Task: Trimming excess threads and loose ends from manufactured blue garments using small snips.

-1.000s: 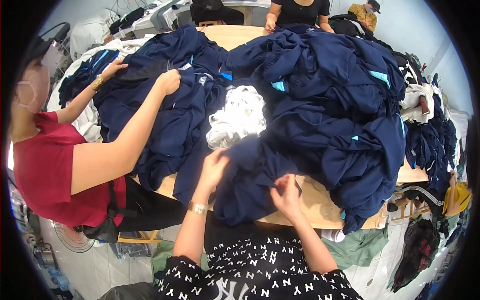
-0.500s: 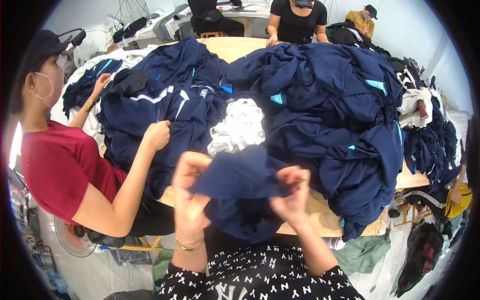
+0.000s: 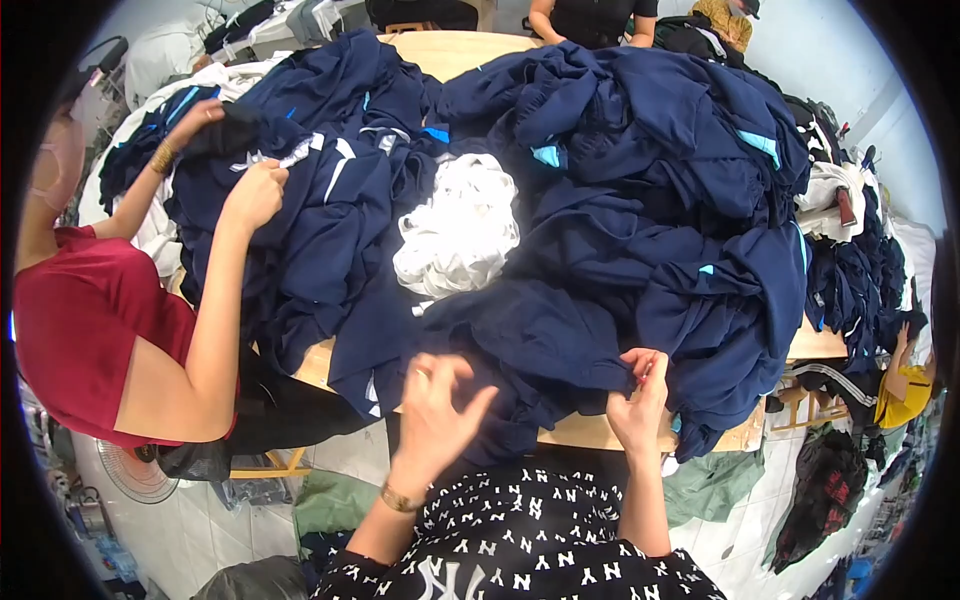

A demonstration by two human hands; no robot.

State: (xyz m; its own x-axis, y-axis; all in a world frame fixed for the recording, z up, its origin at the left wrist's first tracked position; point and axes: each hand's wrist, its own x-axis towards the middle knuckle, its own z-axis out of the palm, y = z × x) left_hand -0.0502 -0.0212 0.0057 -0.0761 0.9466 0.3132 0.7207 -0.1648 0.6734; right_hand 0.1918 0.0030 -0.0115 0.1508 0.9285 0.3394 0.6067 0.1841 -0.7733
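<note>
A dark navy garment point(image 3: 545, 335) lies loosely spread over the near table edge in front of me, its lower folds hanging toward my lap. My right hand point(image 3: 640, 400) pinches its right edge between thumb and fingers. Over the left part of the cloth hovers my left hand point(image 3: 440, 410), empty, thumb and fingers apart. Just beyond the garment sits a heap of white elastic bands point(image 3: 460, 230). A large pile of navy garments point(image 3: 670, 200) with light-blue trims rises on the right, touching the cloth I hold.
On my left, a co-worker in a red shirt point(image 3: 120, 340) handles navy garments with white stripes point(image 3: 300, 220). Other people work at the far side. The wooden table point(image 3: 460, 55) shows at the back. A fan point(image 3: 135, 470) stands low at left; dark cloth point(image 3: 830, 500) lies on the floor at right.
The navy cloth, held up between both hands before, is now down and spread wider. My left hand has let go; my right hand has moved right with the edge.
</note>
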